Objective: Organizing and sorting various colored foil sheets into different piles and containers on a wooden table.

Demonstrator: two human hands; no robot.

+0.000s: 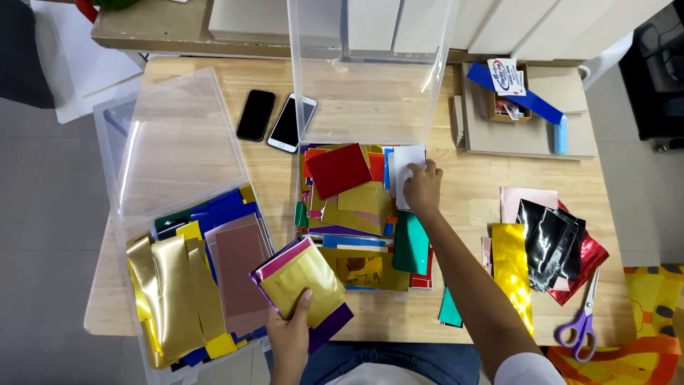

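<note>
In the middle of the wooden worktop (470,192), the right hand (423,187) reaches into the clear centre bin (306,107) and pinches the edge of a white sheet (408,167) lying at the top right of the loose heap of coloured paper (353,214); fingers closed on it, thumb side hidden, so the grip depth is unclear. The left hand (292,335) holds a small stack of foil sheets (303,281) near the worktop's front edge, thumb on top of the gold one, with pink and purple sheets fanned underneath. These sheets look very light, thin and floppy, so they will likely bend if lifted by 1 corner; the metallic faces look slick, so stacked pieces may slide apart, and foil creases easily. Best hold is probably a flat pinch along an edge, thumb over, fingers under, as the left hand has it. Left of the stack sits a second clear bin (178,142) with gold strips (171,292), blue paper and a dull pink card (239,267). 2 phones (274,117) lie beside the centre bin. At right: a gold foil sheet (511,274), black and red foil pieces (556,249), purple-handled scissors (581,324) and a flat cardboard stack (527,132) at the back.
</note>
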